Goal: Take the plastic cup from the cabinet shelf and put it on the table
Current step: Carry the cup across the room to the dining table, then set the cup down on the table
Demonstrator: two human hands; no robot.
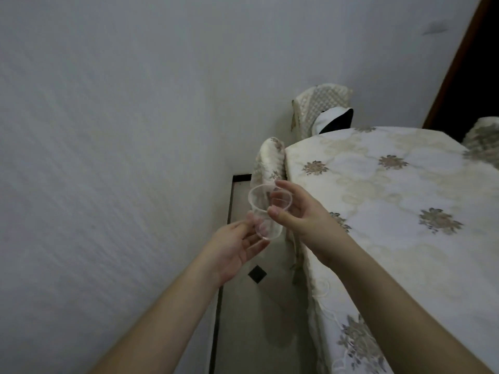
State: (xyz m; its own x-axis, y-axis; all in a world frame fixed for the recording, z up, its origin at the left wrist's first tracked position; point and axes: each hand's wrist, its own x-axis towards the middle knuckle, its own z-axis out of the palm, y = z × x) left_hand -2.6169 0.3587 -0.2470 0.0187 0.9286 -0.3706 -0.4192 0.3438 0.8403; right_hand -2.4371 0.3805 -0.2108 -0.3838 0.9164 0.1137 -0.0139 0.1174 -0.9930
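Observation:
Two clear plastic cups are in the air between my hands, left of the table's near corner. My left hand [237, 249] grips the lower, tilted plastic cup [266, 225] by its base with the fingertips. My right hand [302, 214] pinches a second clear cup [281, 201] between thumb and forefinger, right beside the first cup's rim. The two cups touch or overlap; I cannot tell if they are nested. The table [399, 201] has a cream cloth with a flower pattern and lies to the right of both hands. The cabinet is out of view.
A white wall [108, 157] fills the left. A fabric-covered chair [270, 163] stands tucked against the table's left side, another chair [321, 109] at its far end. A narrow strip of pale floor [256, 319] with a dark border runs between wall and table.

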